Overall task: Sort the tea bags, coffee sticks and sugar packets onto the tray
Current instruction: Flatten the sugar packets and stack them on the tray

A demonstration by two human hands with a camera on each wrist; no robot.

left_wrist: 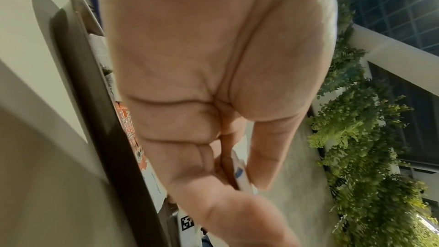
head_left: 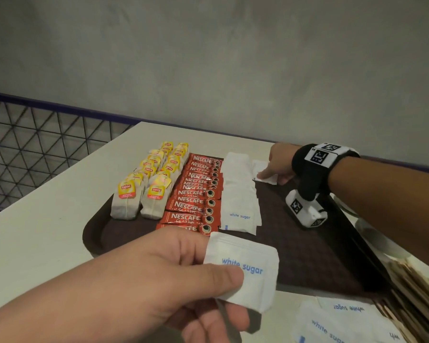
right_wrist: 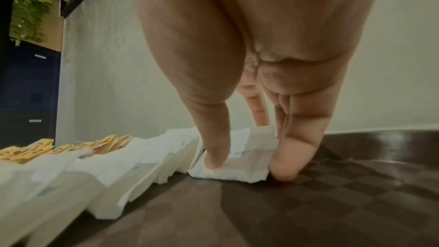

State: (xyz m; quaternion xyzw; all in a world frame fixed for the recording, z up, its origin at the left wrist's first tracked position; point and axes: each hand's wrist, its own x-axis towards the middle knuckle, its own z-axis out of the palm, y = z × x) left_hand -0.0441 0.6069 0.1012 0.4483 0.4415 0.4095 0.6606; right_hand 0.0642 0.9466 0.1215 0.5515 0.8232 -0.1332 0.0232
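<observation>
A dark brown tray (head_left: pixel 307 256) lies on the white table. On it stand two rows of yellow-tagged tea bags (head_left: pixel 144 184), a row of red coffee sticks (head_left: pixel 196 194) and a row of white sugar packets (head_left: pixel 240 196). My left hand (head_left: pixel 223 285) hovers over the tray's near edge and pinches one sugar packet (head_left: pixel 245 268) between thumb and fingers; the left wrist view shows that packet (left_wrist: pixel 240 174) edge-on. At the tray's far end my right hand (head_left: pixel 273 175) pinches another sugar packet (right_wrist: pixel 237 168) lying on the tray, thumb on top and fingers (right_wrist: pixel 285 168) at its edge.
Loose sugar packets (head_left: pixel 337 323) lie on the table (head_left: pixel 47 231) at the near right, beside a pile of brown sticks (head_left: pixel 411 293). A wire mesh railing (head_left: pixel 35 149) runs along the left. A grey wall stands behind the table.
</observation>
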